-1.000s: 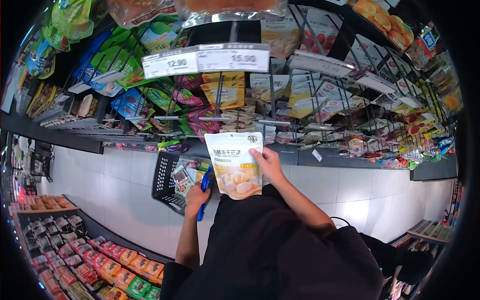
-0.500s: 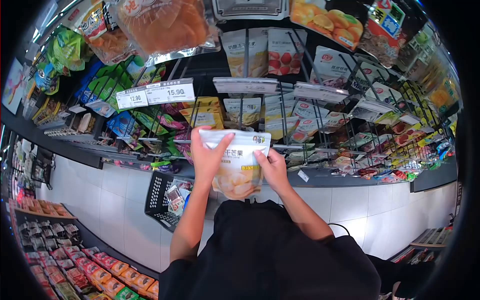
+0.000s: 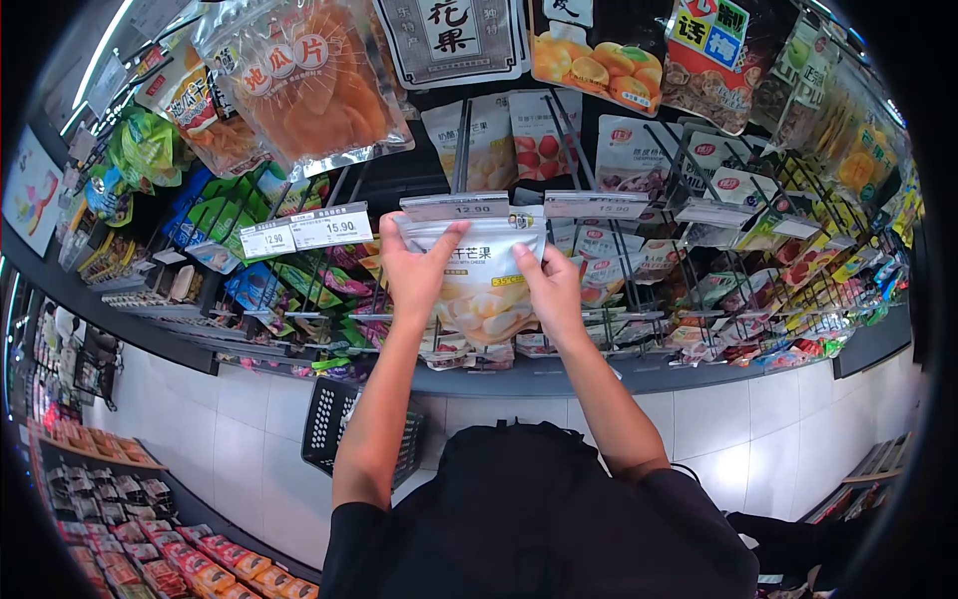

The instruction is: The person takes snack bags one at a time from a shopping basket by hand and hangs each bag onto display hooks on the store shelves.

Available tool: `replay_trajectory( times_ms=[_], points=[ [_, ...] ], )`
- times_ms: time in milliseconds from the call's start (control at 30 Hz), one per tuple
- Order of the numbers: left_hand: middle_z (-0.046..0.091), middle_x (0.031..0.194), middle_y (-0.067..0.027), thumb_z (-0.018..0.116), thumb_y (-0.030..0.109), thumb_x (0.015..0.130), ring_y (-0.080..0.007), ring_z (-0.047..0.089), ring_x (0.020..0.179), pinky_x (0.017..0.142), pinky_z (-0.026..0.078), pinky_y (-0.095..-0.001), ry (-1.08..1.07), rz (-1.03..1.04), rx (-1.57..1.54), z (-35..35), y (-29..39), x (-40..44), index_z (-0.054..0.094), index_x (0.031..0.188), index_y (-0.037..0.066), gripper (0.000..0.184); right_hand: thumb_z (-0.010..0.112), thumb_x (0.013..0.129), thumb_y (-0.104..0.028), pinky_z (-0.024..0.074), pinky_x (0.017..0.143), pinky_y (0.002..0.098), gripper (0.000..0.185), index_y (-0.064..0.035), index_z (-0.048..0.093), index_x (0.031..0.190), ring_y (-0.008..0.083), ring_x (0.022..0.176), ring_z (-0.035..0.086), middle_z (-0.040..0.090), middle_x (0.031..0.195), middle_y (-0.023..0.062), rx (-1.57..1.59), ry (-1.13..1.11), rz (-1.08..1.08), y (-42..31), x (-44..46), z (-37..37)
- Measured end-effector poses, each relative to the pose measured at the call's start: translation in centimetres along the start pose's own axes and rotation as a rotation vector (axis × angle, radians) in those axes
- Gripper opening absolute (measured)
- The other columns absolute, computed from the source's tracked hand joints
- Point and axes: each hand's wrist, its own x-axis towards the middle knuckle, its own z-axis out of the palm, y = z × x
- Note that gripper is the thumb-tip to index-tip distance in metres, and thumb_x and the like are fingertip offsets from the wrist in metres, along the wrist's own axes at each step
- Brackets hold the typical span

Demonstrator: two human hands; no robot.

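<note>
A white pouch of dried mango [image 3: 486,304], with yellowish fruit pieces printed on its lower half, is held upright in front of the rack. My left hand [image 3: 417,268] grips its upper left corner, thumb across the front. At the right edge, my right hand [image 3: 554,292] pinches it with the thumb on the front; the fingers behind are hidden. Just above the pouch's top edge is a price tag [image 3: 469,208] reading 12.90. A similar pale pouch [image 3: 486,145] hangs behind that tag, beside a pouch with strawberries [image 3: 545,140].
Large snack bags, one of them with orange slices [image 3: 314,110], hang overhead. Hooks with more bags stretch along the rack. A black shopping basket [image 3: 327,424] stands on the tiled floor [image 3: 239,419] by my left arm. Another product shelf [image 3: 140,529] is at lower left.
Both hands have moved the mango pouch up and forward, closer to the rack's price tags. My arms are more stretched out, and the view has tilted up slightly.
</note>
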Motion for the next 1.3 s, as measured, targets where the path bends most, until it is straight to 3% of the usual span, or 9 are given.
replay_trajectory(
  times_ms=[467, 667, 1300],
  points=[
    [0.057, 0.095, -0.0043, 0.082, -0.003, 0.072, -0.0120, 0.057, 0.088, 0.079, 0.050, -0.0279, 0.027, 0.095, 0.013, 0.2, -3.2, 1.8, 0.042, 0.108, 0.005, 0.055, 0.066, 0.097, -0.030, 0.0471, 0.075, 0.0248, 0.033, 0.0031, 0.067, 0.103, 0.0066, 0.083, 0.056, 0.069, 0.092, 0.0039, -0.036, 0.028, -0.076, -0.6, 1.3, 0.7],
    [0.055, 0.093, -0.0033, 0.082, -0.004, 0.070, -0.0111, 0.054, 0.087, 0.079, 0.048, -0.0265, 0.047, 0.091, 0.084, 0.2, -3.8, 1.8, 0.043, 0.109, 0.004, 0.056, 0.066, 0.097, -0.029, 0.0469, 0.076, 0.0248, 0.034, 0.0032, 0.067, 0.105, 0.0072, 0.084, 0.057, 0.069, 0.092, 0.0046, -0.095, 0.041, -0.106, -0.5, 1.3, 0.1],
    [0.051, 0.093, 0.0000, 0.078, -0.004, 0.074, -0.0079, 0.052, 0.085, 0.076, 0.045, -0.0236, 0.027, 0.087, -0.107, 0.3, -2.2, 1.9, 0.045, 0.102, 0.006, 0.044, 0.068, 0.095, -0.026, 0.0477, 0.078, 0.0251, 0.031, 0.0034, 0.068, 0.103, 0.0073, 0.084, 0.057, 0.070, 0.092, 0.0042, -0.121, 0.054, -0.200, -1.3, 0.7, 0.6]
  ],
)
